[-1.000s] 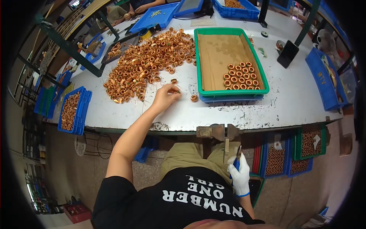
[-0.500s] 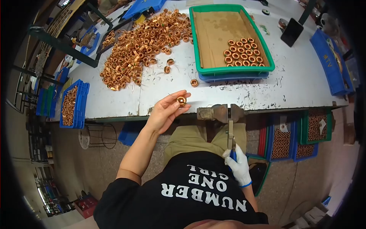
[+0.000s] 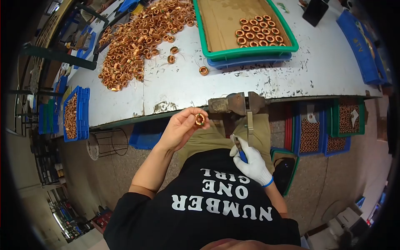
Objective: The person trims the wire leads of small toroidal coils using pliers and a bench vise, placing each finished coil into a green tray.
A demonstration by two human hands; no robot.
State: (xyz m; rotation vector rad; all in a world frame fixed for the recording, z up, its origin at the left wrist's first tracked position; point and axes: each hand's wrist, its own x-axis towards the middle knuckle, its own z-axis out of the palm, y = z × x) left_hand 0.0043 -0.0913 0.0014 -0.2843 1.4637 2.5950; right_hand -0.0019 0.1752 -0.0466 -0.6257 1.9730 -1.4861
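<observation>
My left hand [image 3: 182,127] pinches a copper-wound ring coil [image 3: 200,120] between thumb and fingers, just off the bench's front edge. The coil's hole faces me, and a thin wire end sticks up near it. In my white-gloved right hand [image 3: 251,163] is a pair of pliers [image 3: 239,149] with blue handles, its jaws pointing up and left toward the coil, apart from it. A bench vise [image 3: 237,103] on the edge sits above both hands, with a flat metal bar [image 3: 250,123] hanging down from it. One loose coil [image 3: 203,71] lies on the bench beyond my left hand.
A large heap of copper coils [image 3: 141,41] covers the bench's left part. The green tray [image 3: 250,53] holds coils in rows on cardboard. Blue bins [image 3: 86,112] [image 3: 360,50] flank the bench. Crates of coils [image 3: 309,137] stand below at right.
My right hand has moved up and left with the pliers, closer to my left hand. The coil has come back past the bench edge and turned its hole toward me. The view has tilted down.
</observation>
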